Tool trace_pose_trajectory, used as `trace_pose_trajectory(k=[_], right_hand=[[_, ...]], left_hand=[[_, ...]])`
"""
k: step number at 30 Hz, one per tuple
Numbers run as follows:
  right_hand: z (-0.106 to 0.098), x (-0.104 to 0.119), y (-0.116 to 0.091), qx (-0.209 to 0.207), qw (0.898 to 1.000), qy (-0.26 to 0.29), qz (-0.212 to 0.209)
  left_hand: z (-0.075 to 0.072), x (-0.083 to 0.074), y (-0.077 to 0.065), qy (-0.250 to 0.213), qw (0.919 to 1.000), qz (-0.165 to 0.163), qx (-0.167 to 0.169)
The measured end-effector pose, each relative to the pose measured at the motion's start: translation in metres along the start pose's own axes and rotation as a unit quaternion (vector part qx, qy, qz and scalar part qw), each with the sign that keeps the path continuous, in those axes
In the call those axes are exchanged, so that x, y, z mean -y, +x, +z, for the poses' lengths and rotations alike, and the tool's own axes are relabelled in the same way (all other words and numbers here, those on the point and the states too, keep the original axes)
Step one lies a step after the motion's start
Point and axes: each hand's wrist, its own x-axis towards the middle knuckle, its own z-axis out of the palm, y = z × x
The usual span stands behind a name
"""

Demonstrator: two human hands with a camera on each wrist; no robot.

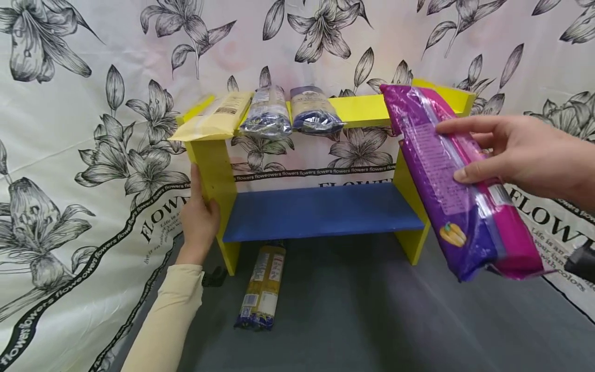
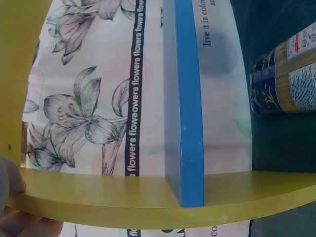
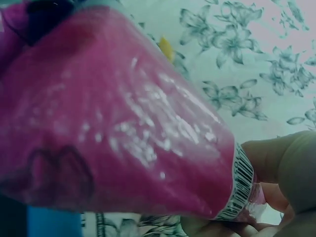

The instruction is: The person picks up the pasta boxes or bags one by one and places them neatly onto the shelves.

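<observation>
The right hand (image 1: pixel 525 152) is clamped on a glossy purple-and-pink plastic packet (image 1: pixel 448 199), which lies just left of its palm. The left hand (image 1: pixel 200 222) grips the flat yellow side panel (image 1: pixel 215 173) of a blue-and-yellow shelf (image 1: pixel 321 212).

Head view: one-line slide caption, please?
Right hand holds a purple-pink packet by a yellow-blue shelf; left hand grips its side panel.

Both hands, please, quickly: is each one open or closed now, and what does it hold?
Left hand: closed, holding the shelf at its left side.
Right hand: closed, holding the purple pack.
</observation>
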Motion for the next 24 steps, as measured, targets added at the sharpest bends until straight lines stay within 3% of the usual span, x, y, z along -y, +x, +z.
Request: trace_pose_trajectory(k=[5,9,12,19,24], right_hand=[[-0.016,0.034,0.042,-0.013,0.997,0.082,0.000],[-0.021,0.060,0.076,-0.018,0.980,0.196,0.018],[-0.018,0.072,0.100,-0.032,0.969,0.245,0.028],[-0.012,0.078,0.134,-0.049,0.967,0.246,0.036],[-0.017,0.078,0.149,-0.037,0.958,0.283,0.033]], left_hand=[[-0.001,-0.001,0.001,0.000,1.0000,0.004,-0.004],[-0.001,-0.002,-0.001,0.000,1.0000,0.000,-0.006],[-0.001,-0.003,-0.003,-0.002,1.0000,-0.004,-0.003],[0.002,0.000,-0.008,-0.001,1.0000,0.006,-0.004],[0.002,0.004,-0.002,0.001,0.9994,0.028,-0.021]])
